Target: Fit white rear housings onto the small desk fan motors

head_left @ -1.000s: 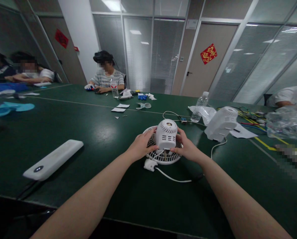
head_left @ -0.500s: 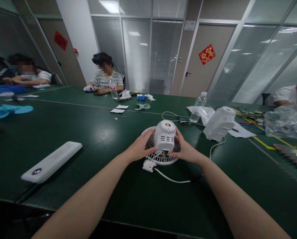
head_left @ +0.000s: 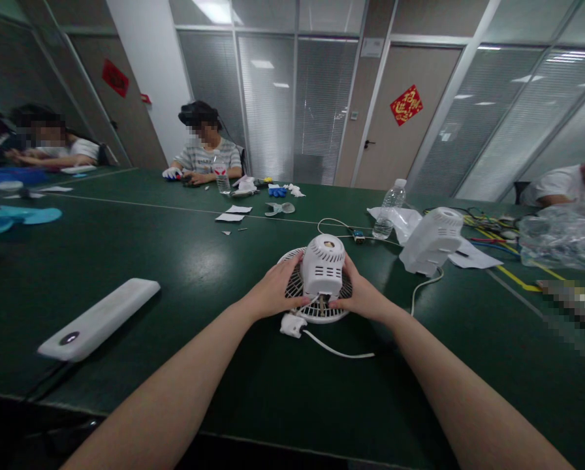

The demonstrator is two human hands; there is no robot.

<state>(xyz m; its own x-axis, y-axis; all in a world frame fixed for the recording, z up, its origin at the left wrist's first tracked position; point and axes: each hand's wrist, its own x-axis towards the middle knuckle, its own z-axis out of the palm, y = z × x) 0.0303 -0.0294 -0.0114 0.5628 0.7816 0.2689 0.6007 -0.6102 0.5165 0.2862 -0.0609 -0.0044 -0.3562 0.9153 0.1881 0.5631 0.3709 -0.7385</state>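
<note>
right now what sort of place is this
Likely an office meeting room used as a workshop: glass walls with blinds, a long green table, a white fan held by left hand and right hand.

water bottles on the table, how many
2. One bottle stands right of the held fan, by a white bag; the other far across, before the person in stripes. Clutter may hide more.

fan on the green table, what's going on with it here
A person at the green table holds a small white fan lying grille-down. The left hand and right hand clasp its vented motor housing from either side, above the round grille. Its white cord trails toward the person. A second white housing and a water bottle sit to the right.
</note>
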